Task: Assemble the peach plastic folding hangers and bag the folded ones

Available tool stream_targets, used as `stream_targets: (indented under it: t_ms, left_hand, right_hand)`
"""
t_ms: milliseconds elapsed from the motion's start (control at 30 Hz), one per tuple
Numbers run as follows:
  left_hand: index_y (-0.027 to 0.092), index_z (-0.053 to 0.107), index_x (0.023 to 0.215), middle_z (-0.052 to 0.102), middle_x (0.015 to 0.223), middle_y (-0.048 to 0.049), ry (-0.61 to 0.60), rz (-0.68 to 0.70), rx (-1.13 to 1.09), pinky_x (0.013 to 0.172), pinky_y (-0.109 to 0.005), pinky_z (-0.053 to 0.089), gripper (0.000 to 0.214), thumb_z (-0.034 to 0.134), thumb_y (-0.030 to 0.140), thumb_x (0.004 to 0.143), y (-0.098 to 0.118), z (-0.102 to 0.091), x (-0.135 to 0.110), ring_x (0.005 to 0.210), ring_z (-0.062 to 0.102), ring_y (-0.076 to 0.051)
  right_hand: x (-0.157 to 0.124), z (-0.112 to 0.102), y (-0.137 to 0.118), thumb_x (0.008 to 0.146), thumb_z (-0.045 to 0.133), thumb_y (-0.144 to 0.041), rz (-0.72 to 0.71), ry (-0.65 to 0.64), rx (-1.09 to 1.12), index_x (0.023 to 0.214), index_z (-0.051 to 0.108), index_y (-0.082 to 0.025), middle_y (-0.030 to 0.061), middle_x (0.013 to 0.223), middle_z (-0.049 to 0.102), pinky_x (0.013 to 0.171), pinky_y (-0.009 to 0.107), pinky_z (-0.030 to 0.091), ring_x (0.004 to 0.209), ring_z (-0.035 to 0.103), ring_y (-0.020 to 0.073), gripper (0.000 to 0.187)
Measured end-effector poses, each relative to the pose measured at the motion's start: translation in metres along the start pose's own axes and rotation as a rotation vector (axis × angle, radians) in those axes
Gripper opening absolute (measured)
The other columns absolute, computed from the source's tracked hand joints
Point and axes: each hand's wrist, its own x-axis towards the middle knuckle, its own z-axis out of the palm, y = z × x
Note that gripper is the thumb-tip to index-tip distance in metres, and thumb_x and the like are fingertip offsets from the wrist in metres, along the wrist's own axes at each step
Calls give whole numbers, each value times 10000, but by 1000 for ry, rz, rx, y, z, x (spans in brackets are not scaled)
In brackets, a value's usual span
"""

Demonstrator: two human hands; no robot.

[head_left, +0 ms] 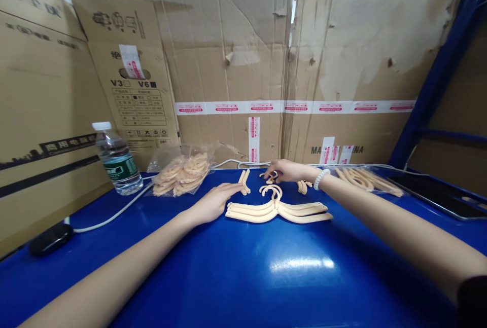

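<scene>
Several beige plastic clothes hangers lie stacked on the blue table, their hooks pointing away from me. To the left of them, my left hand rests low with its fingers stretched out, the tips at a small group of loose hanger arms. Behind the stack, my right hand has its fingers curled down and pinched at some small beige hanger hooks; its fingertips partly cover them. More small beige pieces lie below my right wrist, which wears a pale beaded bracelet.
A clear bag of beige parts and a water bottle stand at the left, near a black device with a white cable. At the right are another bag and a dark phone. Cardboard sheets wall the back.
</scene>
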Motion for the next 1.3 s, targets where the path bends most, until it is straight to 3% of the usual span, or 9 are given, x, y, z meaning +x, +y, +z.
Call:
stream_targets:
  t_ms: [200, 333, 533, 667, 800, 900, 1000, 1200, 1300]
  left_hand:
    - [225, 604, 1271, 565, 1356, -107, 42, -34, 21, 1061, -478, 404, 458, 410, 41, 899, 0, 2, -2, 1249, 514, -271]
    - [225, 638, 1192, 587, 1227, -103, 78, -43, 19, 1020, -455, 435, 342, 452, 113, 927, 0, 1, -3, 1146, 559, -258]
    - [208, 685, 961, 608, 1034, -75, 144, -55, 4, 921, -397, 485, 186, 506, 172, 925, 6, -1, -2, 987, 606, -235]
    - [217, 660, 876, 640, 989, -46, 234, -72, -39, 886, -367, 492, 193, 481, 163, 927, 16, -6, 0, 948, 621, -217]
    - [211, 641, 946, 673, 1000, -55, 360, -82, -120, 877, -364, 501, 218, 424, 194, 965, 42, -15, 1, 965, 635, -215]
    - [208, 668, 935, 696, 1076, -61, 378, -57, -216, 937, -346, 493, 230, 443, 232, 978, 73, -15, 0, 1066, 632, -209]
    - [195, 721, 878, 731, 997, -64, 328, -108, -549, 793, -286, 555, 158, 569, 224, 910, 100, -9, -3, 970, 681, -207]
    - [186, 649, 819, 637, 882, -24, 327, -214, -806, 670, -256, 572, 9, 652, 183, 826, 120, 1, -10, 759, 669, -153]
    - [245, 518, 1045, 584, 960, 4, 349, -294, -992, 665, -265, 584, 335, 702, 177, 773, 121, 3, -9, 745, 675, -138]
  right_hand:
    - [4, 13, 9, 819, 727, -196, 1, 5, 156, 855, 702, -140, 37, 898, 698, 865, 392, 487, 888, 637, 196, 71]
    - [0, 16, 13, 844, 717, -311, 75, 154, 362, 886, 681, -140, 38, 910, 681, 821, 376, 499, 855, 628, 184, 180]
    - [-20, 10, 4, 757, 733, -496, 222, 429, 790, 992, 668, -144, 17, 777, 629, 571, 259, 448, 599, 534, 112, 428]
    - [-48, 3, -21, 712, 780, -498, 275, 519, 1033, 992, 658, -161, 8, 758, 618, 575, 250, 457, 586, 528, 96, 455]
    - [-80, 5, -46, 719, 813, -412, 318, 581, 1175, 1000, 676, -178, 43, 864, 680, 669, 265, 499, 677, 589, 108, 390]
    - [-95, 12, -61, 701, 840, -359, 336, 626, 1254, 1009, 703, -192, 56, 968, 709, 750, 274, 513, 723, 610, 105, 377]
    - [-99, 20, -74, 697, 849, -334, 358, 634, 1361, 1010, 731, -185, 69, 995, 724, 810, 287, 517, 760, 640, 121, 366]
    - [-99, 38, -94, 745, 815, -366, 337, 572, 1399, 932, 739, -157, 55, 916, 724, 751, 240, 524, 732, 652, 109, 290]
    - [-100, 46, -99, 675, 872, -300, 356, 550, 1480, 874, 677, -170, 40, 879, 730, 750, 248, 533, 702, 661, 108, 307]
